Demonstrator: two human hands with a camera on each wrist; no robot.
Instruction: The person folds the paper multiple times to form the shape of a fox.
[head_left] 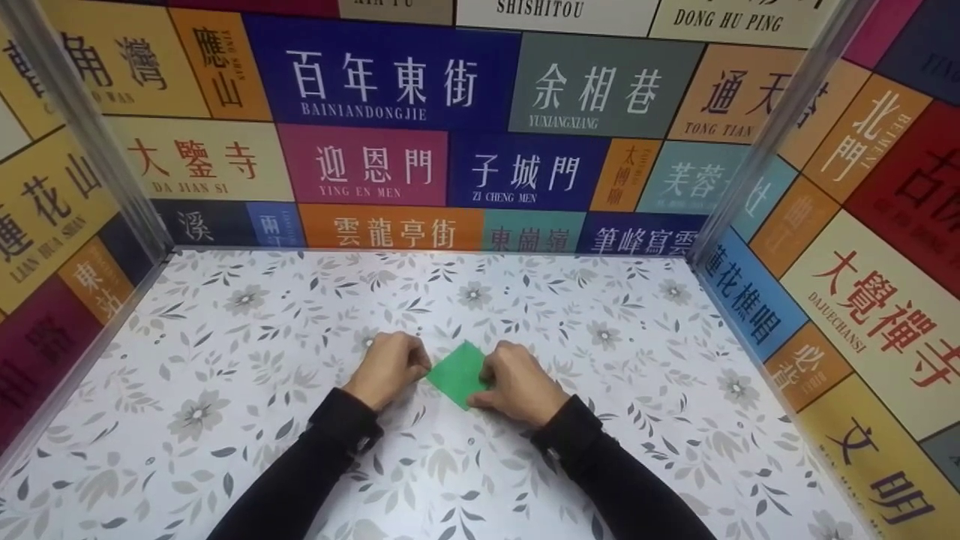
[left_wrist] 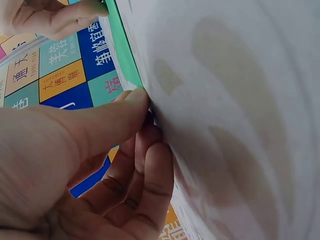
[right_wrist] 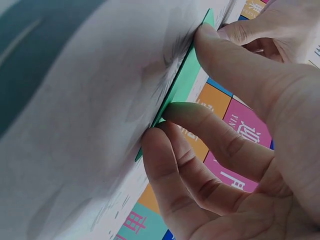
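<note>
A small piece of green paper [head_left: 454, 375] lies on the patterned tabletop, turned like a diamond with one corner toward me. My left hand [head_left: 387, 369] pinches its left corner between thumb and forefinger. In the left wrist view, the thumb [left_wrist: 131, 107] covers that corner. My right hand [head_left: 523, 382] holds the paper along its right side, the thumb at the near corner and curled fingers at the right corner. From the right wrist, the green paper [right_wrist: 185, 82] appears nearly edge-on and flat against the table, with the forefinger [right_wrist: 192, 112] pressing on its face.
The white tabletop [head_left: 300, 465] has a grey leaf and flower print. Upright panels with coloured street-name blocks stand at the back [head_left: 397, 82], left [head_left: 45, 195] and right [head_left: 862, 270], joined by clear corner strips.
</note>
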